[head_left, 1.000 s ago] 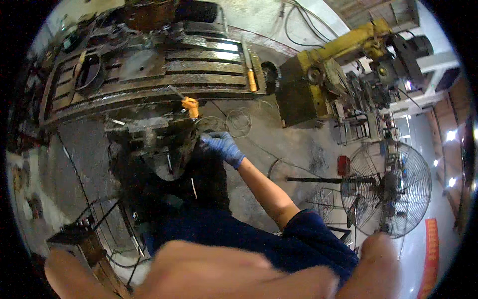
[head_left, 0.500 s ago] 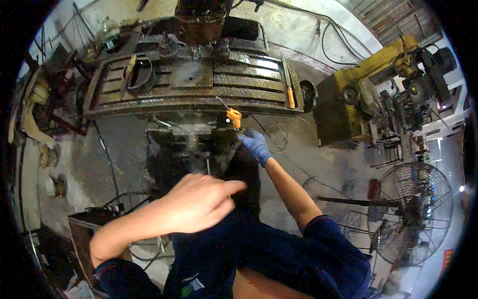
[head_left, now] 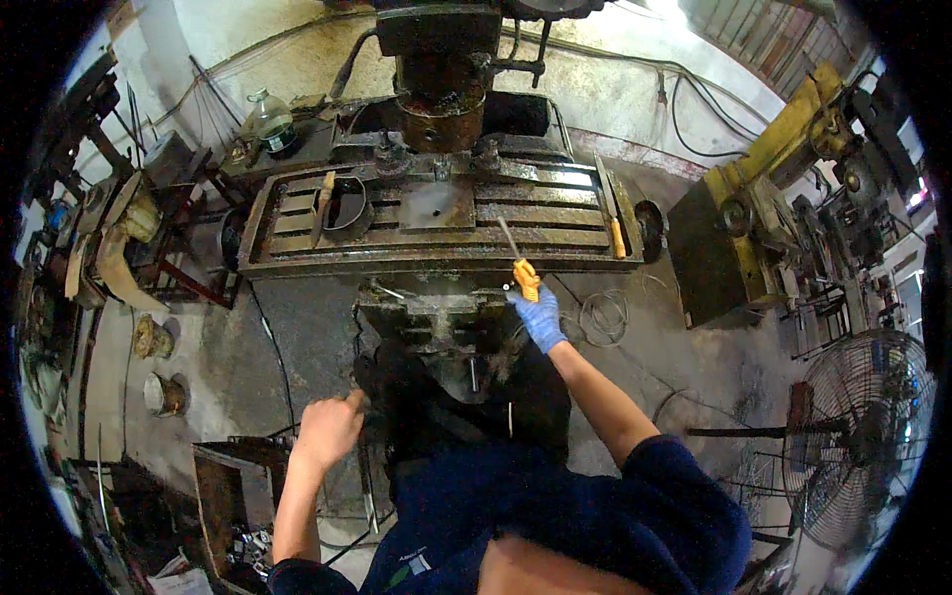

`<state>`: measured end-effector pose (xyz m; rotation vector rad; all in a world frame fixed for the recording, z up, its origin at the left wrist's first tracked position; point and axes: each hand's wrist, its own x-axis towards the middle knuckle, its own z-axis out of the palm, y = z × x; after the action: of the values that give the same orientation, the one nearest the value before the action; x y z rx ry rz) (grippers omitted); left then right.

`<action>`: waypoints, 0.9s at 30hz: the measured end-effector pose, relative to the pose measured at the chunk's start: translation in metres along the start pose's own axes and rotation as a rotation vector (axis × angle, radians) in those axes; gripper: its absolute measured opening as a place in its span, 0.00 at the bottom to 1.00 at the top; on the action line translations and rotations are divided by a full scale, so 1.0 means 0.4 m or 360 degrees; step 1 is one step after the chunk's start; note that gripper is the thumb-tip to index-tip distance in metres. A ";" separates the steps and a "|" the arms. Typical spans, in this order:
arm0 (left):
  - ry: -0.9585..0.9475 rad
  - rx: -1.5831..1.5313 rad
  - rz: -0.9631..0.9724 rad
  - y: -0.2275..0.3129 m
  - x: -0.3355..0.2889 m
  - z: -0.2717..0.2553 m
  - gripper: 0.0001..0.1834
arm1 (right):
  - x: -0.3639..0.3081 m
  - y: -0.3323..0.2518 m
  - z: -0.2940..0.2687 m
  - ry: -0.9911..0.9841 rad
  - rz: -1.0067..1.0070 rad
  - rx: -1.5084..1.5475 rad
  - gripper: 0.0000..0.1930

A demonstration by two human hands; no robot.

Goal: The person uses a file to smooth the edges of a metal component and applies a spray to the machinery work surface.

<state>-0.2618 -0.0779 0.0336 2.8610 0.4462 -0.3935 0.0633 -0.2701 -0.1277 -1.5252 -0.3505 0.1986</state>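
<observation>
Our right grip (head_left: 538, 319) is nearer, seemingly clamped on a lower end; our left grip (head_left: 330, 428), well leftward, we cannot read. Beyond lies the table (head_left: 570, 238); just ahead, that gun (head_left: 527, 278), nozzle (head_left: 508, 238) slanting forward-left.

We have a grey concrete floor (head_left: 223, 342) around us, busy on both sides.
Just right of our right hand (head_left: 540, 319) lies a thin, pale, looped line, wire or hose we cannot tell; farther right stands a yellow-and-dark metal machine (head_left: 729, 260), and nearer us on that side a round, black wire-cage fan (head_left: 859, 436). Left of our left hand (head_left: 330, 429) sits a pale, cylindrical container (head_left: 162, 395); nearer us is a brown rectangular box (head_left: 213, 501), and well beyond that hand a clear, round-shouldered bottle (head_left: 272, 121).
</observation>
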 end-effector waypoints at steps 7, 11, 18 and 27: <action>0.0112 -0.0095 0.0141 -0.003 0.044 0.044 0.18 | 0.006 -0.271 -0.085 -0.0017 -0.0197 -0.0611 0.22; 0.0193 -0.0140 0.0178 -0.020 0.049 0.066 0.19 | 0.004 -0.463 -0.023 -0.0356 -0.0427 -0.1386 0.24; 0.0149 -0.0172 -0.0029 -0.053 -0.001 0.069 0.18 | 0.157 -0.442 0.113 -0.0816 -0.0055 -0.2275 0.29; 0.0130 -0.0218 -0.0198 -0.111 -0.065 0.092 0.20 | 0.172 -0.447 0.148 -0.0781 0.0008 -0.2158 0.30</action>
<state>-0.3085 -0.0530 -0.0008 2.7316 0.6430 -0.2570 0.0911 -0.1986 0.0578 -2.8106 -0.9958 0.3761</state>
